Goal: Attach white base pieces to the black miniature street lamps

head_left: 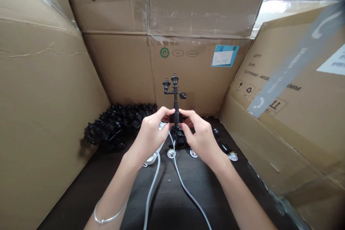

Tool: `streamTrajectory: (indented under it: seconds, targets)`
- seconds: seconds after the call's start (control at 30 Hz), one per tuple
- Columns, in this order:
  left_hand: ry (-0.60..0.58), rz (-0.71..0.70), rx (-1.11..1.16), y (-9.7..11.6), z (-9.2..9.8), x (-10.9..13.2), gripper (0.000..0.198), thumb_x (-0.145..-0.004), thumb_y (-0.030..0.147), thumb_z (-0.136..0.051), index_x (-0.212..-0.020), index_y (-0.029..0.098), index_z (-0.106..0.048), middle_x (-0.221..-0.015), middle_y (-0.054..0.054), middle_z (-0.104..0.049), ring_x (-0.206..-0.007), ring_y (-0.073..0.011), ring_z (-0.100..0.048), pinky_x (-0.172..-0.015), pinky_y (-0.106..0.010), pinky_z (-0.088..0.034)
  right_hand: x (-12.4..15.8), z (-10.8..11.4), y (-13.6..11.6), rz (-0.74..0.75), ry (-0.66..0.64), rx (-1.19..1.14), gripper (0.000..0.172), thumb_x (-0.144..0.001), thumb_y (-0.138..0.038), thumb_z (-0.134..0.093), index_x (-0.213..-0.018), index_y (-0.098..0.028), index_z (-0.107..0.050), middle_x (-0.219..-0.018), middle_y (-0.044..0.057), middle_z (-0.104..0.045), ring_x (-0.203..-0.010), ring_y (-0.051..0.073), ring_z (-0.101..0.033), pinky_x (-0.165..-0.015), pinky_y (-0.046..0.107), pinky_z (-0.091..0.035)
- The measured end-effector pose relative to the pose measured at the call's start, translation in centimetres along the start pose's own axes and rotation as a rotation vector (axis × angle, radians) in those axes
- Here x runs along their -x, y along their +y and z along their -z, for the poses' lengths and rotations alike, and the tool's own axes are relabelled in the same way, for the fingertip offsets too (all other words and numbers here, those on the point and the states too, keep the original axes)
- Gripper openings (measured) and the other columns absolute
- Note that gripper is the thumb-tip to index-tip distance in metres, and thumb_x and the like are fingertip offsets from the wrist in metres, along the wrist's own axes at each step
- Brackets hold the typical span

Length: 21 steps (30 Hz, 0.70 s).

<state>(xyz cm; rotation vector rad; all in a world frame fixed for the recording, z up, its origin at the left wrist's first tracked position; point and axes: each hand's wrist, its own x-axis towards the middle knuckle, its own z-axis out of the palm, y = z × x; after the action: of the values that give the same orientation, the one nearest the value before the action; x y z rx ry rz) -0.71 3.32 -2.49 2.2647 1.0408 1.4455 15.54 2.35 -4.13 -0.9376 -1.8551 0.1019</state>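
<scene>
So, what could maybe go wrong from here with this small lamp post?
The thin arms of the black miniature lamp post could bend or snap if knocked while the left hand and right hand pinch its collar. The white cable below could snag a wrist. The small white discs could get pushed aside.

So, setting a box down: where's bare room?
Widest bare dark tabletop lies right of the white cable, between the right forearm and white discs. Crowded: around the left hand and right hand on the miniature street lamp, and the black lamp parts heaped by the left cardboard wall.
</scene>
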Motion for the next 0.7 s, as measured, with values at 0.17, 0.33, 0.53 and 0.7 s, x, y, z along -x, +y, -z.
streamTrajectory:
  seconds: [0.17, 0.33, 0.53, 0.7]
  targets:
    - [0.015, -0.054, -0.048, -0.02, -0.01, 0.06, 0.028, -0.077, 0.003, -0.054, -0.101, 0.017, -0.058, -0.095, -0.001, -0.066, -0.083, -0.0119, -0.065, -0.077, -0.023, -0.052, -0.08, 0.14, -0.09, 0.002, 0.003, 0.004, 0.033, -0.084, -0.009, -0.049, -0.116, -0.017, -0.051, -0.093, 0.004, -0.062, -0.072, 0.013, -0.059, -0.069, 0.025, -0.049]
    - [0.014, -0.096, -0.086, -0.09, -0.23, 0.0, 0.03, -0.075, 0.003, -0.057, -0.101, 0.017, -0.058, -0.094, 0.0, -0.066, -0.083, -0.0114, -0.064, -0.076, -0.022, -0.052, -0.08, 0.26, -0.05, -0.009, 0.009, 0.014, 0.031, -0.081, -0.007, -0.05, -0.11, -0.016, -0.052, -0.087, 0.003, -0.062, -0.068, 0.012, -0.059, -0.067, 0.024, -0.048]
    - [0.019, -0.109, -0.079, -0.08, -0.41, 0.06, 0.032, -0.076, 0.004, -0.058, -0.105, 0.017, -0.059, -0.099, -0.001, -0.067, -0.085, -0.0118, -0.064, -0.078, -0.022, -0.052, -0.14, 0.36, -0.02, -0.05, 0.005, 0.029, 0.031, -0.079, -0.008, -0.051, -0.108, -0.017, -0.052, -0.082, 0.001, -0.062, -0.067, 0.013, -0.059, -0.065, 0.024, -0.047]
    - [0.034, -0.114, -0.064, 0.01, -0.68, -0.07, 0.034, -0.076, 0.005, -0.058, -0.107, 0.017, -0.06, -0.099, -0.001, -0.067, -0.085, -0.0121, -0.064, -0.079, -0.023, -0.052, -0.21, 0.56, -0.23, -0.088, 0.001, 0.026, 0.029, -0.079, -0.009, -0.052, -0.107, -0.018, -0.052, -0.08, 0.001, -0.062, -0.066, 0.013, -0.06, -0.064, 0.024, -0.047]
